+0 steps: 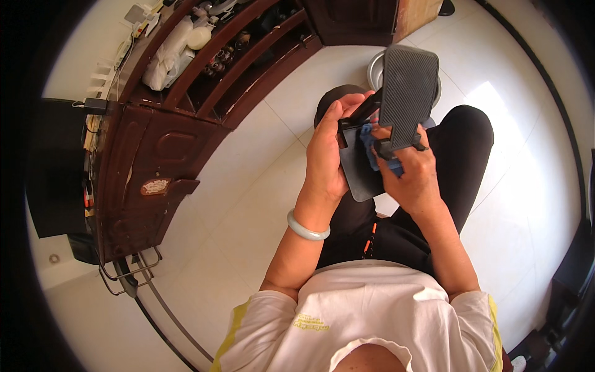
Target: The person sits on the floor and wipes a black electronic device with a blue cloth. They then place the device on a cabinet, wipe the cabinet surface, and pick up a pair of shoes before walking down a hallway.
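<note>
A black folding phone or tablet stand (411, 88) is held above my lap. Its ribbed plate points away from me, and its smooth flat base (360, 174) lies between my hands. My left hand (327, 144) grips the base and post from the left side. In my right hand (411, 169) is a crumpled blue cloth (369, 144), pressed against the stand near the base. The ribbed plate and its small lower hooks cover part of my right fingers. Beyond the stand is a metal basin (374, 72), mostly hidden behind it.
A dark red wooden cabinet (174, 139) curves along the left, with plastic bags (169, 56) and small items on its shelves. A black flat screen (56, 167) stands at far left. Pale floor tiles (246, 186) surround my legs. Dark furniture (569, 260) edges the right.
</note>
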{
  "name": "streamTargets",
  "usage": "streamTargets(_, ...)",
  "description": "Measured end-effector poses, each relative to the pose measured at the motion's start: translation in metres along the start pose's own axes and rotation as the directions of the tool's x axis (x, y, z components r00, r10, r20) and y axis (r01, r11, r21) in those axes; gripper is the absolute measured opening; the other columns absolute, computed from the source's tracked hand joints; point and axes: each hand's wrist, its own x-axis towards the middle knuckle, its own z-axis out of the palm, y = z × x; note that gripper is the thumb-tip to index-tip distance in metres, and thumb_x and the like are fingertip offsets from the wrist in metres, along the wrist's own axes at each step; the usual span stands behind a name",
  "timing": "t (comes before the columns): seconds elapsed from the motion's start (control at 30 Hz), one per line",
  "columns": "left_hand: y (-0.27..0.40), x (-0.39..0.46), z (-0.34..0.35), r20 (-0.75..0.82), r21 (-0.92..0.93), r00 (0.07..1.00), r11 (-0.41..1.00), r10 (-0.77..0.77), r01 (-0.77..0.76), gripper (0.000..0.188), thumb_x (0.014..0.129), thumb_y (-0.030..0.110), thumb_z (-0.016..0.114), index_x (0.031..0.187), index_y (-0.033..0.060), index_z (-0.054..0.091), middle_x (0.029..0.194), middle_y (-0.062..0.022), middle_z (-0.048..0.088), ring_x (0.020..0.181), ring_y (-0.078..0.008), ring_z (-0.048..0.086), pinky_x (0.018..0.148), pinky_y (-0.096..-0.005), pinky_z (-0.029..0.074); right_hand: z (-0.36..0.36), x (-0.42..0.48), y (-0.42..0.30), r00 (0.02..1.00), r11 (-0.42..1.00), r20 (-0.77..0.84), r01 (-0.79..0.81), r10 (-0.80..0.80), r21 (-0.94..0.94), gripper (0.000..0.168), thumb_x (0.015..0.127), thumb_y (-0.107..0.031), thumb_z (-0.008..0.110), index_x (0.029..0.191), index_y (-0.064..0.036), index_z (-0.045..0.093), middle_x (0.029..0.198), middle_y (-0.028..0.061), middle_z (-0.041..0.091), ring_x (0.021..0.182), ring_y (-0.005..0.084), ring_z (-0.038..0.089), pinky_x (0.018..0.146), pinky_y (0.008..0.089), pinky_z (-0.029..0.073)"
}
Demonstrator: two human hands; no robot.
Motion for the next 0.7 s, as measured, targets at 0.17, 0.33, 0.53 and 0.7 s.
streamTargets(0.17, 0.008, -0.006, 0.007, -0.015, -0.053, 0.997, 0.996, -0.073, 0.072, 0.038, 0.103, 0.031, 0.046, 0.128, 0.0041, 0.054, 0.125, -0.0077, 0.059, 0.114, -0.0188, 0.057, 0.099, -0.0329, 0.046, -0.016, 0.019, -0.003, 0.974, 0.950, -0.145, -0.126, 0.173, 0.285, 0.036, 0.068, 0.012, 0.068, 0.102, 0.002, 0.064, 0.105, 0.0143, 0.065, 0.100, 0.0341, 0.060, 0.088, 0.0375, 0.049)
streamTargets(0.33, 0.009, -0.006, 0.014, 0.017, -0.038, 0.998, 0.998, -0.059, 0.059, 0.037, 0.103, 0.030, 0.044, 0.128, 0.0049, 0.056, 0.127, -0.0082, 0.058, 0.117, -0.0191, 0.055, 0.101, -0.0325, 0.044, -0.003, 0.022, -0.008, 0.981, 0.928, 0.057, -0.195, 0.187, 0.318, 0.032, 0.071, 0.006, 0.072, 0.101, -0.002, 0.065, 0.107, 0.0148, 0.060, 0.105, 0.0345, 0.056, 0.090, 0.0411, 0.047)
streamTargets(0.53, -0.001, -0.006, 0.011, -0.005, -0.001, 0.999, 0.999, -0.038, 0.038, 0.036, 0.104, 0.028, 0.043, 0.127, 0.0047, 0.055, 0.126, -0.0082, 0.059, 0.118, -0.0187, 0.055, 0.103, -0.0323, 0.043, 0.001, 0.021, 0.002, 0.977, 0.936, 0.070, -0.214, 0.202, 0.278, 0.033, 0.076, -0.008, 0.077, 0.106, 0.000, 0.063, 0.098, 0.0156, 0.065, 0.090, 0.0299, 0.064, 0.079, 0.0373, 0.051)
streamTargets(0.7, -0.005, -0.007, 0.013, -0.027, 0.061, 1.000, 0.998, 0.016, -0.015, 0.034, 0.104, 0.027, 0.042, 0.126, 0.0048, 0.055, 0.130, -0.0093, 0.058, 0.118, -0.0175, 0.054, 0.103, -0.0320, 0.042, 0.000, 0.016, -0.010, 0.981, 0.949, -0.010, -0.187, 0.196, 0.255, 0.034, 0.067, 0.005, 0.073, 0.100, -0.003, 0.067, 0.106, 0.0159, 0.062, 0.104, 0.0374, 0.056, 0.089, 0.0425, 0.047)
